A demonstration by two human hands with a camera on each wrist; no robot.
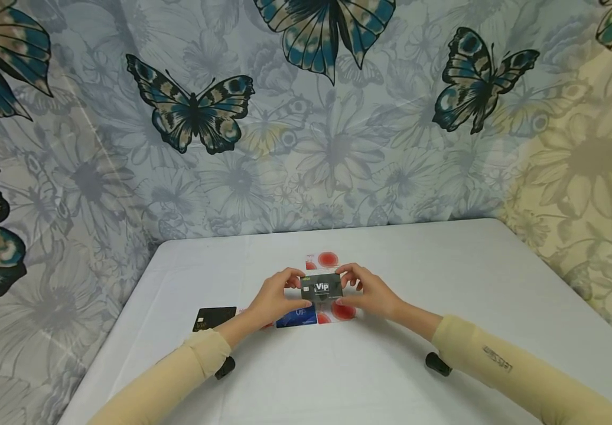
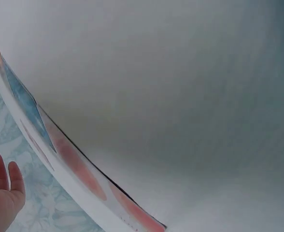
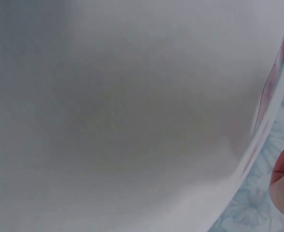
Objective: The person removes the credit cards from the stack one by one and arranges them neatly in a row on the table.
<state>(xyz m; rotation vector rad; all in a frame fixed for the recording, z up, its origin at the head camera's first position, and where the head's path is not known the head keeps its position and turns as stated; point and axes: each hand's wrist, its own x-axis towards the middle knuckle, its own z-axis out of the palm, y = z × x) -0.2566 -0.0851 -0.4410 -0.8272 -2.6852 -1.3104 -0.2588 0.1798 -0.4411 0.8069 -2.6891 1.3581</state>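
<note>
A dark grey card [image 1: 321, 288] lettered "Vip", with a small pale chip, is held up between both hands in the head view. My left hand [image 1: 278, 293] pinches its left edge between thumb and fingers. At the right edge, the thumb and fingers of my right hand [image 1: 372, 293] hold it the same way. Behind and below it lies a blue card [image 1: 296, 317], partly covered by the left hand. A white piece printed with red circles [image 1: 344, 312] lies beside the blue card. Each wrist view shows only part of a hand at its edge, without the grey card.
A black card [image 1: 214, 317] lies to the left, close to the left forearm. Another red-circle print [image 1: 328, 260] lies farther back. Everything rests on a white-covered table [image 1: 417, 260] that meets a butterfly-patterned cloth [image 1: 338, 153] at its back edge.
</note>
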